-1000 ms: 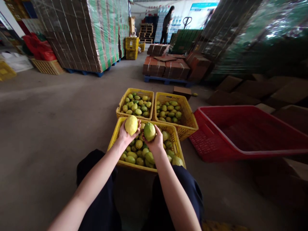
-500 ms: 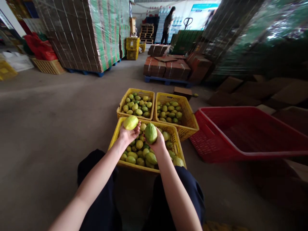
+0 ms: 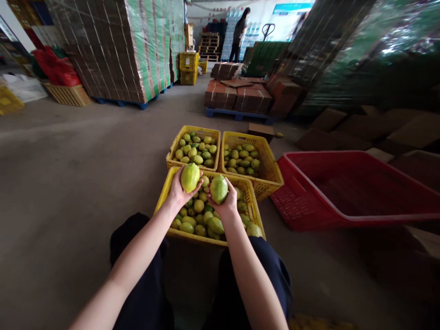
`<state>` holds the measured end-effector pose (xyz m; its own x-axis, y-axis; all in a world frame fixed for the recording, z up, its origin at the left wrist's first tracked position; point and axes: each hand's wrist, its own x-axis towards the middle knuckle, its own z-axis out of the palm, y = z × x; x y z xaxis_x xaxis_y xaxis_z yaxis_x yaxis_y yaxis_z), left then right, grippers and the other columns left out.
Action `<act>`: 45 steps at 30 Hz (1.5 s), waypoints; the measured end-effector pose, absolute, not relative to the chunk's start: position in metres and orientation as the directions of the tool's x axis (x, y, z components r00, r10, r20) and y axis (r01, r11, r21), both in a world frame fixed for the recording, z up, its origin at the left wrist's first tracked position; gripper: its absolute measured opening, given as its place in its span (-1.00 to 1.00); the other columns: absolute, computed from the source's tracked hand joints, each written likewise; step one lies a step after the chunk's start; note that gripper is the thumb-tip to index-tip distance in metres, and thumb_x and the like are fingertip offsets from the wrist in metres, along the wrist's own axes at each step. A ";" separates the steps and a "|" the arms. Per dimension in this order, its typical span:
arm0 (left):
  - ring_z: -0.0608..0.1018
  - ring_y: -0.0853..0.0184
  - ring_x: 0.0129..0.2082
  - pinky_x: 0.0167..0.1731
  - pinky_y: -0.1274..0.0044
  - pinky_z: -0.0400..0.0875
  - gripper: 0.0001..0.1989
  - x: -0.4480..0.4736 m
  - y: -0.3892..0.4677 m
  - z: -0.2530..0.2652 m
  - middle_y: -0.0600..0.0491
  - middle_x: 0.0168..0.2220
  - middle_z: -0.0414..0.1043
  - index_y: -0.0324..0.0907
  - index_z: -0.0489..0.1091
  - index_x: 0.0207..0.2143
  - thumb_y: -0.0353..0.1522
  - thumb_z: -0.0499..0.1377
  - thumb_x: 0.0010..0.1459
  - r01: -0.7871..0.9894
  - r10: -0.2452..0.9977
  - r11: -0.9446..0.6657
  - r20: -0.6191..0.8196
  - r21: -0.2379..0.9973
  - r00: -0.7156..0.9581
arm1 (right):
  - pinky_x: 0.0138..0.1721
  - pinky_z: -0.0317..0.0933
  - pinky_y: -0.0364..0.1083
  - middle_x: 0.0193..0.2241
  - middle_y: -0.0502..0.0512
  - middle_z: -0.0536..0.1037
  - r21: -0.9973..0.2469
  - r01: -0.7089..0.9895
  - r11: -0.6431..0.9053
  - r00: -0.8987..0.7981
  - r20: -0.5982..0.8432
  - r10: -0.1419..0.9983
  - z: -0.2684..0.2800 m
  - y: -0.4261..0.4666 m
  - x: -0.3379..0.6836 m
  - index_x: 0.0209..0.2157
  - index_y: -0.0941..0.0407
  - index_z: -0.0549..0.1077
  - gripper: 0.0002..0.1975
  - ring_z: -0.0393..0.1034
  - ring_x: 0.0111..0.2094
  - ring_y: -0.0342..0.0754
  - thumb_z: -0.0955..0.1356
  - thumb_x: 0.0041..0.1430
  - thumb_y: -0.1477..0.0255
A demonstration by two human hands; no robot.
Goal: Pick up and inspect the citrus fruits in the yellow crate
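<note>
My left hand [image 3: 178,192] holds a yellow-green lemon [image 3: 190,178], its fingers curled under the fruit. In my right hand [image 3: 228,201] sits a greener lemon [image 3: 219,189], gripped from below and the side. Both hands are raised above the near yellow crate [image 3: 256,213], which holds many loose green and yellow lemons [image 3: 216,225]. Behind it, touching or nearly so, stand a far left yellow crate [image 3: 168,158] and a far right yellow crate [image 3: 271,176], both with more lemons inside.
A large red basket [image 3: 299,201] stands at the right beside flattened cardboard [image 3: 330,140]. Ahead, a blue pallet [image 3: 237,113] carries stacked cardboard [image 3: 237,96]. Wrapped box stacks [image 3: 103,55] rise at the left. A person [image 3: 239,34] stands far back. My knees flank the near crate.
The lemon in my left hand has turned from lying sideways to more upright. The lemon in my right hand has also turned and shifted slightly right.
</note>
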<state>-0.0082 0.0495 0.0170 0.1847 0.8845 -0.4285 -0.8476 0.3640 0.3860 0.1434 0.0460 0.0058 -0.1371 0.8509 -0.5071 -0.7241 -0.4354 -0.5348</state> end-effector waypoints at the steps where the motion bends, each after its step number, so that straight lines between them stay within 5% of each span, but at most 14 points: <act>1: 0.62 0.28 -0.48 -0.59 0.56 0.50 -0.54 -0.009 0.049 0.018 -0.10 -0.31 0.62 -0.22 0.49 0.08 -0.14 0.03 0.34 -0.837 0.888 0.373 -0.416 0.401 0.196 | -0.71 0.25 -0.17 -0.58 0.06 0.55 -0.529 -0.735 -0.425 -0.141 -0.493 0.858 0.007 0.046 0.143 -0.41 0.11 0.49 -0.70 0.46 -0.58 -0.06 0.36 0.12 0.15; 6: 0.69 0.17 -0.36 -0.68 0.56 0.46 -0.53 -0.010 0.044 0.025 -0.12 0.00 0.59 -0.03 0.41 0.22 -0.22 -0.06 0.36 -0.820 0.932 0.335 -0.291 0.463 0.216 | -0.72 0.24 -0.20 -0.44 0.09 0.63 -0.554 -0.769 -0.319 -0.166 -0.308 0.937 0.011 0.046 0.144 -0.23 0.12 0.52 -0.74 0.46 -0.57 -0.07 0.33 0.08 0.31; 10: 0.70 0.08 -0.29 -0.71 0.55 0.49 -0.49 -0.010 0.040 0.027 -0.16 0.02 0.58 -0.12 0.37 0.25 -0.28 -0.10 0.34 -0.853 0.947 0.297 -0.248 0.430 0.204 | -0.79 0.09 -0.23 -0.42 0.09 0.64 -0.523 -0.817 -0.242 -0.206 -0.127 0.970 0.009 0.044 0.148 -0.15 0.11 0.51 -0.67 0.37 -0.66 -0.13 0.35 0.04 0.28; 13: 0.70 0.06 -0.20 -0.69 0.57 0.50 -0.46 -0.009 0.040 0.023 -0.18 -0.02 0.59 -0.20 0.33 0.28 -0.27 -0.11 0.34 -0.878 0.949 0.265 -0.268 0.398 0.165 | -0.65 0.30 -0.21 -0.37 0.05 0.66 -0.463 -0.868 -0.180 -0.168 -0.067 0.983 0.004 0.043 0.149 -0.14 0.05 0.49 -0.70 0.49 -0.52 -0.09 0.37 0.05 0.30; 18: 0.68 0.11 -0.12 -0.35 0.47 0.64 -0.50 -0.004 0.045 0.016 -0.15 -0.18 0.63 -0.25 0.42 0.15 -0.24 -0.08 0.32 -0.930 0.943 0.220 -0.309 0.296 0.125 | -0.41 0.48 -0.13 -0.23 0.04 0.68 -0.371 -0.919 -0.132 -0.091 -0.128 0.988 0.000 0.043 0.147 -0.12 0.01 0.51 -0.75 0.60 -0.27 -0.04 0.36 0.13 0.34; 24: 0.61 0.17 0.05 0.01 0.39 0.54 -0.52 0.013 0.046 0.020 -0.07 -0.08 0.62 -0.19 0.42 0.16 -0.38 -0.01 0.22 -0.978 0.950 0.109 -0.308 0.179 0.049 | -0.24 0.50 -0.06 -0.21 0.03 0.69 -0.303 -0.949 -0.084 -0.031 -0.179 0.983 -0.003 0.046 0.142 -0.10 0.04 0.54 -0.71 0.61 -0.24 -0.03 0.35 0.14 0.30; 45: 0.64 0.31 -0.26 -0.10 0.47 0.56 -0.59 0.043 0.047 0.023 -0.02 -0.18 0.60 -0.19 0.47 0.08 -0.33 -0.06 0.34 -0.990 0.945 0.129 -0.312 0.062 0.104 | -0.28 0.48 -0.08 -0.35 -0.01 0.66 -0.249 -0.967 -0.056 0.004 -0.233 0.973 -0.009 0.051 0.138 -0.27 0.06 0.54 -0.82 0.53 -0.42 -0.09 0.35 0.09 0.34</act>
<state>0.0432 0.0470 0.0233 0.1037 0.9446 -0.3116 -0.9897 0.1292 0.0622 0.1379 0.0507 -0.0093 0.0036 0.9725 -0.2329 -0.9668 -0.0562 -0.2495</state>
